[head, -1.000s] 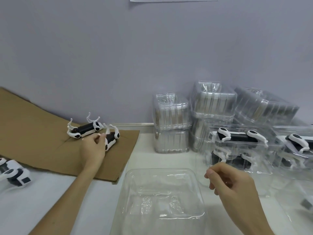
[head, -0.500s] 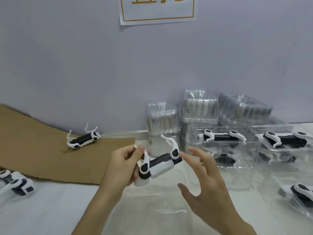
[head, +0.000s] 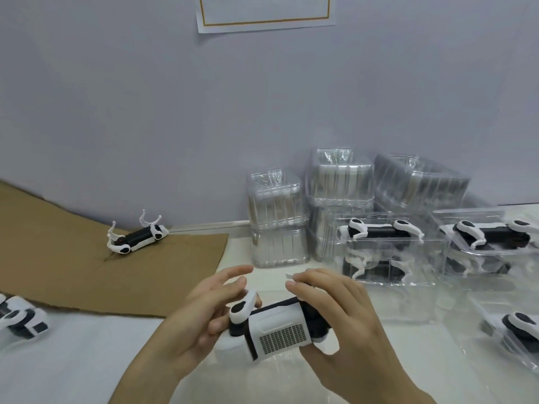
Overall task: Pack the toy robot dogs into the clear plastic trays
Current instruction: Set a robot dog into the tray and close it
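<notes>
I hold one white and black toy robot dog in both hands over a clear plastic tray at the near middle of the table. My left hand grips its left end and my right hand curls over its right end. Its grille side faces me. Another dog lies on its back on the cardboard. One more dog lies at the left edge. Packed trays with dogs stand at the right.
Stacks of empty clear trays stand against the grey wall behind the packed ones. A further tray with a dog lies at the far right edge. A paper sign hangs on the wall.
My left hand lifted a dog off the cardboard and carried it toward me. My right hand came in and took hold of its other end; the dog is now lower, over the tray.
</notes>
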`<action>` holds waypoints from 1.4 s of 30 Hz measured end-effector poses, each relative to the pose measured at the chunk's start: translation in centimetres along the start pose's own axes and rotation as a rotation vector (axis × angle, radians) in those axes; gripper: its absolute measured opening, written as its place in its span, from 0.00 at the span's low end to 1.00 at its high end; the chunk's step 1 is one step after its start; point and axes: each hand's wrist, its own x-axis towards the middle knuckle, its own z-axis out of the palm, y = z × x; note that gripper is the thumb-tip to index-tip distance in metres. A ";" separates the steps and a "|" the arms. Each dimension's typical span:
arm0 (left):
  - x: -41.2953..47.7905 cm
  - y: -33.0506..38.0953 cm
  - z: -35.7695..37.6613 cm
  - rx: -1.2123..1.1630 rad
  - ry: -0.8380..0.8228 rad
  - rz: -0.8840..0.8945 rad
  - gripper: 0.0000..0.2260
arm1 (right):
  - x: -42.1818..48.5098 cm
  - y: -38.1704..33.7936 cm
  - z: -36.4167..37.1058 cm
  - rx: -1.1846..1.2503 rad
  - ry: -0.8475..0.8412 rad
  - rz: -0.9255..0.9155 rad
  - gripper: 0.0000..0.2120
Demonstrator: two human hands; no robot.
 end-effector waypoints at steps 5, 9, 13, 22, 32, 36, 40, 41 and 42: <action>-0.1 -0.6 1.0 0.168 0.202 0.310 0.15 | -0.1 0.1 -0.6 0.044 0.021 0.157 0.27; 0.1 0.1 2.5 0.312 0.025 0.384 0.13 | 0.4 -0.3 -1.2 0.246 0.043 0.332 0.24; 0.1 -0.6 2.5 0.261 -0.083 0.467 0.44 | 1.0 -0.7 -1.7 0.457 -0.012 0.516 0.22; -1.2 -2.0 1.8 0.413 -0.140 0.526 0.23 | 1.0 -0.7 -1.8 0.715 -0.089 0.725 0.22; -1.1 -2.2 1.6 0.236 -0.087 0.490 0.17 | 1.3 0.1 -1.9 0.929 -0.189 0.785 0.19; -0.9 -2.3 1.5 0.209 -0.079 0.457 0.18 | 1.4 -0.2 -1.8 0.914 -0.193 0.813 0.21; -0.8 -2.5 1.6 0.230 -0.092 0.476 0.20 | 1.3 -0.4 -1.5 0.908 -0.124 0.770 0.19; -0.8 -2.5 1.6 0.232 -0.093 0.477 0.21 | 1.3 -0.5 -1.5 0.910 -0.114 0.755 0.18; -0.8 -2.4 1.4 0.244 -0.088 0.475 0.23 | 1.3 -0.6 -1.5 0.907 -0.112 0.743 0.18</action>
